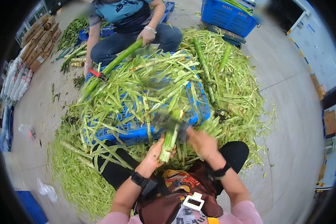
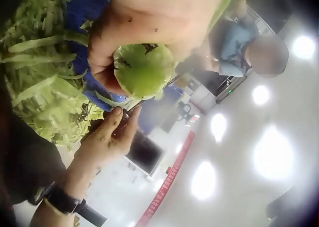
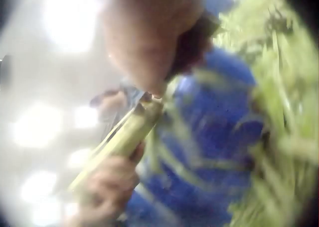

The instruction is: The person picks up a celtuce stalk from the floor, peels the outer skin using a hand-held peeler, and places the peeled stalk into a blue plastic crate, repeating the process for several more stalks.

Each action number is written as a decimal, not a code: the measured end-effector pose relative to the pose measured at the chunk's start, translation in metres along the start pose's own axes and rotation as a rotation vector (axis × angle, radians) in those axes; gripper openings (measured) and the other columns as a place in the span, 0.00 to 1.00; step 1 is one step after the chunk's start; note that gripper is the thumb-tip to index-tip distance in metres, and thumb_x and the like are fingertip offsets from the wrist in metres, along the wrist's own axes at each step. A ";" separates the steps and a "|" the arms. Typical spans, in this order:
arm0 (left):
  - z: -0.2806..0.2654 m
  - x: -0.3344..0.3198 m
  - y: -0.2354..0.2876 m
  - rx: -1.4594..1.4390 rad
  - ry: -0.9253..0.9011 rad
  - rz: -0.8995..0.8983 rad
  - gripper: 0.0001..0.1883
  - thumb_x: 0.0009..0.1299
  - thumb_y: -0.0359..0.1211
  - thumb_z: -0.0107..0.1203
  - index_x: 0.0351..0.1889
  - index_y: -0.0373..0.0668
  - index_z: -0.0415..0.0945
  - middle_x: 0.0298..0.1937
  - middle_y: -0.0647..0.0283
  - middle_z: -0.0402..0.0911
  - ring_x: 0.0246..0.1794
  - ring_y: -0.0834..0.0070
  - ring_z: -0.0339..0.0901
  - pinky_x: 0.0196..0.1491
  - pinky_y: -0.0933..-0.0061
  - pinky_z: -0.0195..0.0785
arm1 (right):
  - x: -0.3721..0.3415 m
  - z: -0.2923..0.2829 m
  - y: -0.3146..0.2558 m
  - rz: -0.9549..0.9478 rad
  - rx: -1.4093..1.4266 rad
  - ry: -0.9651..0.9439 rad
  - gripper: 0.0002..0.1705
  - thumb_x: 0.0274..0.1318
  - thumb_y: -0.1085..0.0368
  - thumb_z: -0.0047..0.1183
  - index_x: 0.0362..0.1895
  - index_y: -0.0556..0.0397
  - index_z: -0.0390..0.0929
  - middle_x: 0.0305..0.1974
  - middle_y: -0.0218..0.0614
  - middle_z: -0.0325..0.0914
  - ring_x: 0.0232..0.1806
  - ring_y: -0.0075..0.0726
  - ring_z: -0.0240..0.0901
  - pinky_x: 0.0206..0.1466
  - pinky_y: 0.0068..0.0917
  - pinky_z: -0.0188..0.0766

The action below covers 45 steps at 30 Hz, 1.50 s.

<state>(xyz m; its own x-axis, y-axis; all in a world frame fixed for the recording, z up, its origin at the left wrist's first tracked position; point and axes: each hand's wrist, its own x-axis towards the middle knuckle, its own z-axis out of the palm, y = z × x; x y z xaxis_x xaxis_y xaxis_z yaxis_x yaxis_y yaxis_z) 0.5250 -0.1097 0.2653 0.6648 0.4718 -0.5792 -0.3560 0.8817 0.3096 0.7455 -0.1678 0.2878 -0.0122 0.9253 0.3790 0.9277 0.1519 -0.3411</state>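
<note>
A short green stalk (image 1: 169, 143) is gripped in the curled fingers of the left hand (image 1: 152, 154), slanted at the near edge of an upturned-looking blue crate (image 1: 140, 135). A dark tool (image 1: 182, 128), blurred, is pinched by the right hand (image 1: 203, 143) against the stalk. Pale green peelings (image 1: 233, 100) are strewn over and around the crate. Beyond, a longer stalk (image 1: 117, 59) is held by another person (image 1: 128, 28).

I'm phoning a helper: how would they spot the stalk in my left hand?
Find the blue crate heaped with green peelings. At its near edge, the left hand grips the stalk. It is far shorter and paler than the green stem the person opposite holds.
</note>
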 end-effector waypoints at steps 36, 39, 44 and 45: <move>-0.011 0.010 -0.001 -0.144 -0.176 -0.015 0.26 0.75 0.54 0.33 0.51 0.41 0.68 0.36 0.58 0.75 0.33 0.68 0.73 0.31 0.71 0.71 | 0.028 -0.005 0.029 0.263 0.058 0.206 0.22 0.50 0.60 0.59 0.53 0.41 0.76 0.27 0.38 0.74 0.25 0.46 0.73 0.26 0.35 0.69; -0.004 0.007 0.000 0.007 -0.094 -0.006 0.26 0.75 0.53 0.32 0.51 0.41 0.68 0.38 0.58 0.76 0.34 0.68 0.74 0.32 0.71 0.73 | 0.007 -0.017 0.000 0.177 -0.034 0.035 0.23 0.49 0.58 0.60 0.53 0.36 0.76 0.26 0.36 0.72 0.23 0.43 0.73 0.25 0.35 0.70; -0.016 0.008 -0.003 0.029 -0.170 0.082 0.19 0.74 0.45 0.40 0.47 0.39 0.71 0.36 0.55 0.76 0.32 0.66 0.75 0.31 0.69 0.73 | -0.009 -0.010 -0.029 -0.116 -0.030 -0.138 0.25 0.48 0.57 0.60 0.55 0.34 0.75 0.26 0.34 0.69 0.21 0.39 0.71 0.22 0.32 0.69; -0.014 0.006 -0.005 -0.169 -0.090 -0.026 0.17 0.72 0.43 0.43 0.46 0.39 0.71 0.34 0.54 0.75 0.29 0.64 0.73 0.28 0.70 0.71 | 0.004 -0.008 -0.017 -0.035 -0.089 -0.116 0.25 0.49 0.57 0.60 0.55 0.35 0.75 0.26 0.34 0.69 0.22 0.39 0.72 0.23 0.32 0.69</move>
<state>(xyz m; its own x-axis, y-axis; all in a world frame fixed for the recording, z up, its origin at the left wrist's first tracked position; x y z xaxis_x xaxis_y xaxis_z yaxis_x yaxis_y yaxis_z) 0.5219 -0.1107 0.2498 0.7285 0.4541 -0.5130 -0.4385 0.8844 0.1600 0.7324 -0.1698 0.3022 -0.0832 0.9548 0.2853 0.9554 0.1578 -0.2495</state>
